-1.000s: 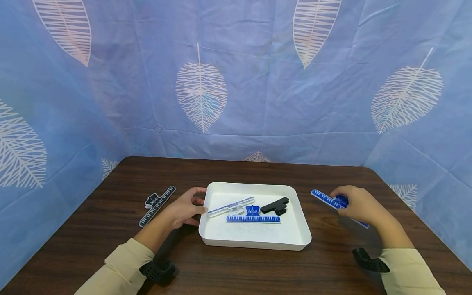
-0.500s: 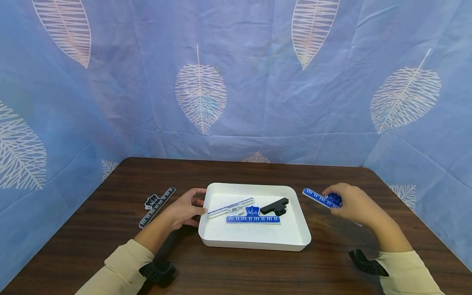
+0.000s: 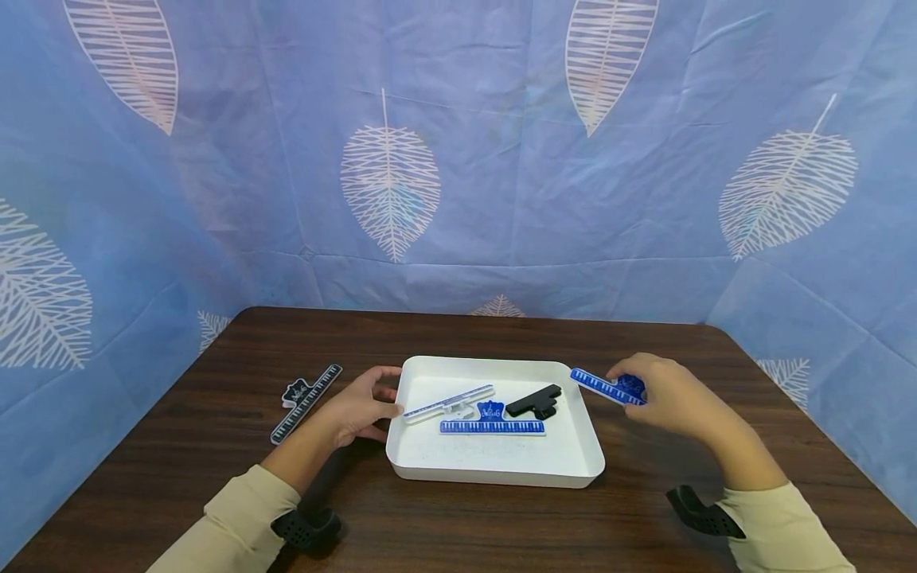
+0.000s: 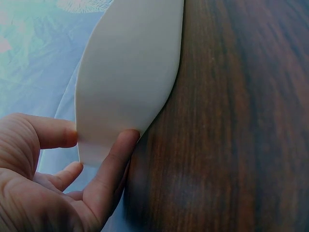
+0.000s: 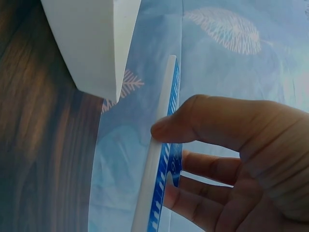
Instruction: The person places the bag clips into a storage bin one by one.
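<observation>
My right hand (image 3: 669, 398) pinches a blue clip (image 3: 600, 386) with a white piano-key pattern, its far end level with the right rim of a white tray (image 3: 494, 465). In the right wrist view the thumb presses the clip's pale edge (image 5: 157, 162), with fingers on its other side. My left hand (image 3: 364, 404) rests its fingertips against the outside of the tray's left wall (image 4: 130, 63). Inside the tray lie another blue clip (image 3: 492, 427), a black clip (image 3: 533, 400) and a white-and-blue clip (image 3: 447, 403).
A black clip with piano keys (image 3: 306, 404) lies on the dark wooden table (image 3: 430, 525), beyond my left forearm. Blue cloth with leaf prints (image 3: 473, 199) hangs behind the table and at both sides.
My right hand has moved left with the blue clip, carrying it off its place on the table to the tray's right rim. The left hand and the tray stay put.
</observation>
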Action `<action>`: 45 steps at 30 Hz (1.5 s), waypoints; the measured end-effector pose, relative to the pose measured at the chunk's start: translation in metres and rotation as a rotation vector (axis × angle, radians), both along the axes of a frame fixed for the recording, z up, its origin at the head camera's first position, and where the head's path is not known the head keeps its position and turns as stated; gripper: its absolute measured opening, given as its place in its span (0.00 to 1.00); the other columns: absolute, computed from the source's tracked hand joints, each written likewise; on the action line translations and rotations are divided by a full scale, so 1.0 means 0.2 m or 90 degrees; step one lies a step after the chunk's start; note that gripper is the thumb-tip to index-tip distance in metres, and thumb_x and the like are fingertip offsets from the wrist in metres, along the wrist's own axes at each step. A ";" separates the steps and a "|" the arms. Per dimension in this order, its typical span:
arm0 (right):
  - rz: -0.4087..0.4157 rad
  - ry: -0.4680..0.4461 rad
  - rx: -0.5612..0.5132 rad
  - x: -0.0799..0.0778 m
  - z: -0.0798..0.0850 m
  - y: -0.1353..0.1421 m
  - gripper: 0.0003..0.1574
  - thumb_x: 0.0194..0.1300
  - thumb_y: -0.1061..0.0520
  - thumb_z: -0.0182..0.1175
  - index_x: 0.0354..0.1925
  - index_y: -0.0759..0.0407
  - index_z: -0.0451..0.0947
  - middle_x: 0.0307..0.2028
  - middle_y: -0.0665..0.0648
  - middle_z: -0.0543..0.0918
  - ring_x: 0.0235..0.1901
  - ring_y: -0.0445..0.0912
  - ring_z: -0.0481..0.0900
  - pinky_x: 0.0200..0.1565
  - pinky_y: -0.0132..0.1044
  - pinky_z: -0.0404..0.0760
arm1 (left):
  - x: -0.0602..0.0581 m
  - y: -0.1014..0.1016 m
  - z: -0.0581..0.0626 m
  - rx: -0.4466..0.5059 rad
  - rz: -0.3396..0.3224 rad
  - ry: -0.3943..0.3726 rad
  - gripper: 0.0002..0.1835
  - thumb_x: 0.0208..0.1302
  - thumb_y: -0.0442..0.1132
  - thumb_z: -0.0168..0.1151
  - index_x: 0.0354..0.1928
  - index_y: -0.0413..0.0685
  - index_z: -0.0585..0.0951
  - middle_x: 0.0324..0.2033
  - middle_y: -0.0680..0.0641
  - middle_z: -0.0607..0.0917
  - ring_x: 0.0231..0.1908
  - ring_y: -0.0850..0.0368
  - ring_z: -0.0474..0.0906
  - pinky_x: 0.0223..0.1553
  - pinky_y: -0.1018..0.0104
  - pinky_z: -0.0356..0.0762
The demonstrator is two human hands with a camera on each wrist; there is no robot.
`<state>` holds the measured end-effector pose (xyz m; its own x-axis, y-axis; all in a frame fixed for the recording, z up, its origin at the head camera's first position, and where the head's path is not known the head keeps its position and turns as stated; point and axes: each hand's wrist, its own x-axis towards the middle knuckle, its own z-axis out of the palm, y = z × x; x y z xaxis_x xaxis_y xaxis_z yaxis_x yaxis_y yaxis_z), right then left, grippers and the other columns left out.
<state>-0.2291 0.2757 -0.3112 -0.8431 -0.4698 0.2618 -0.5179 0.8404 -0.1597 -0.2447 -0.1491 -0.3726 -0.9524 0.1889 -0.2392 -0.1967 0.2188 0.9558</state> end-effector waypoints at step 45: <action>0.086 -0.099 0.093 -0.08 0.12 -0.30 0.21 0.47 0.62 0.72 0.44 0.57 0.83 0.42 0.55 0.83 0.38 0.47 0.77 0.44 0.49 0.82 | 0.00 0.00 0.00 0.002 -0.005 -0.004 0.36 0.61 0.24 0.62 0.70 0.48 0.63 0.55 0.33 0.71 0.46 0.41 0.78 0.36 0.46 0.84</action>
